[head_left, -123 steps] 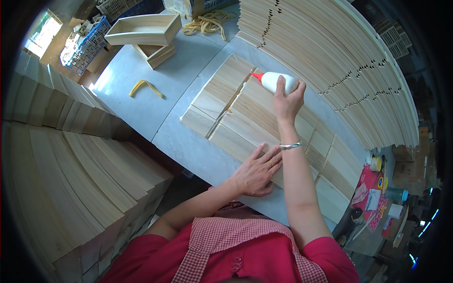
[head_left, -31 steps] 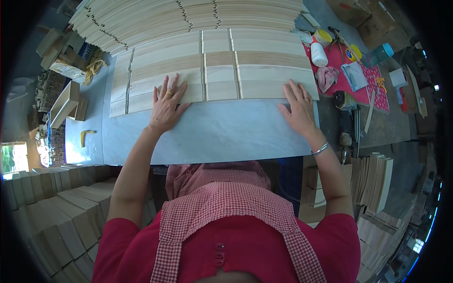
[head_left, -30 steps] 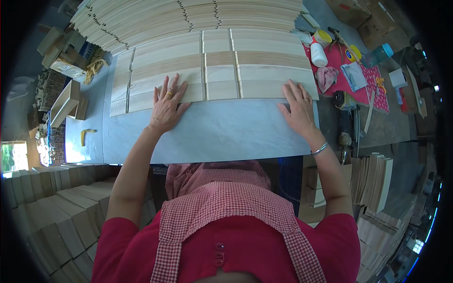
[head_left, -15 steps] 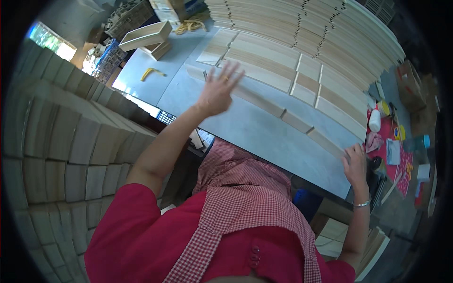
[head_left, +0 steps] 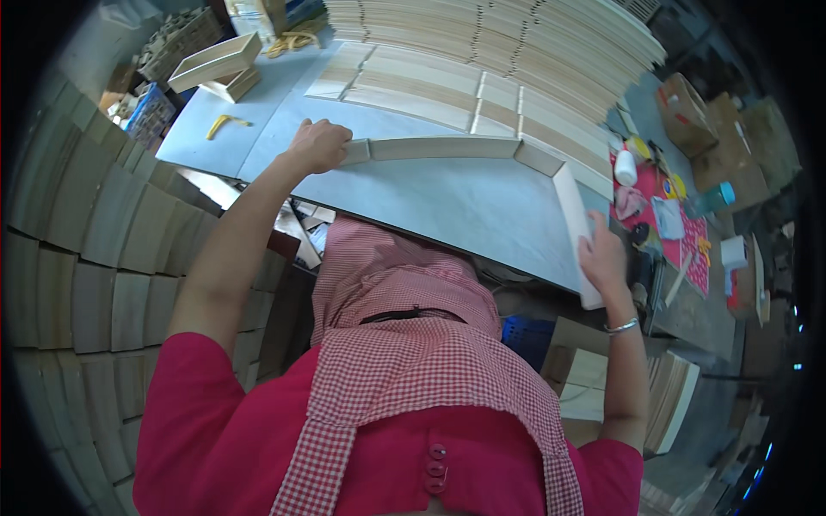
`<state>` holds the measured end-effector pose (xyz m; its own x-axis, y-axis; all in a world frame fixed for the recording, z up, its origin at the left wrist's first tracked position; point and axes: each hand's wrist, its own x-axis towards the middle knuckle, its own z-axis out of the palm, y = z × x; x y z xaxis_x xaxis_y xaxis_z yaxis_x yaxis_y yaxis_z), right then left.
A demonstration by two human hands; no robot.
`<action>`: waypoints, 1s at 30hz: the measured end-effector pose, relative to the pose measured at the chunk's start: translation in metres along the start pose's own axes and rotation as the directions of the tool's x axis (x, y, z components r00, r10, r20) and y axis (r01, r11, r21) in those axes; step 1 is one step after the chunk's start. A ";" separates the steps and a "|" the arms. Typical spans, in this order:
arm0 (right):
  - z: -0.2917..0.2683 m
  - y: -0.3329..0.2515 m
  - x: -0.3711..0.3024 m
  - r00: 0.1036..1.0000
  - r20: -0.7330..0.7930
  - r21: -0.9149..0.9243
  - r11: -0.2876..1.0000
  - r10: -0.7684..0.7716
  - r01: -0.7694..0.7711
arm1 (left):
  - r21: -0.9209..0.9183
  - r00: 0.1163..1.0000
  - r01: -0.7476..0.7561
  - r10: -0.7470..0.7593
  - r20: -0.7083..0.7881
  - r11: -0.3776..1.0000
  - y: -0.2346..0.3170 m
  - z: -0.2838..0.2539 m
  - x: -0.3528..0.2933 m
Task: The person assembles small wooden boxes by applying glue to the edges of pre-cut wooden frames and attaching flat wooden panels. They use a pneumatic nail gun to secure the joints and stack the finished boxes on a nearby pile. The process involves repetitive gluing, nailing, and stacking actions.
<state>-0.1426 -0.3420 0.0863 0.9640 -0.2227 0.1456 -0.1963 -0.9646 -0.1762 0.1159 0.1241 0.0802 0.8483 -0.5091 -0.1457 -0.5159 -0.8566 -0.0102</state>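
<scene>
A jointed strip of pale wooden slats (head_left: 443,148) stands on edge on the grey-blue tabletop (head_left: 430,202), bent at its joints into an open bow. My left hand (head_left: 323,144) is closed on its short left end section. At the right end, my right hand (head_left: 604,256) has its fingers closed against the long slat (head_left: 572,206) that turns toward me; motion smears it slightly. Just beyond the strip lie flat rows of grooved wooden boards (head_left: 413,93), untouched by either hand.
A tall stack of boards (head_left: 499,34) rises at the back. Two small wooden boxes (head_left: 215,64) and a yellow tool (head_left: 228,125) sit at left. On the right are a white bottle (head_left: 625,168) and red cloth (head_left: 688,249). Stacked wood (head_left: 120,232) walls my left side.
My left hand has gone from open above the strip to closed on its left end. The strip has bent at its joints, and its right slat has swung toward me with my right hand.
</scene>
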 end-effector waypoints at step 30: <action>0.085 -0.166 0.027 0.866 -0.259 0.349 0.795 -0.427 0.496 | -0.989 0.998 -0.026 0.055 -0.018 0.147 0.066 0.052 -0.012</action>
<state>-0.0689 -0.1753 0.0367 0.8725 0.1822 0.4534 0.3849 -0.8278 -0.4081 0.0651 0.0785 0.0296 0.8208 -0.5567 -0.1277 0.0203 -0.1951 0.9806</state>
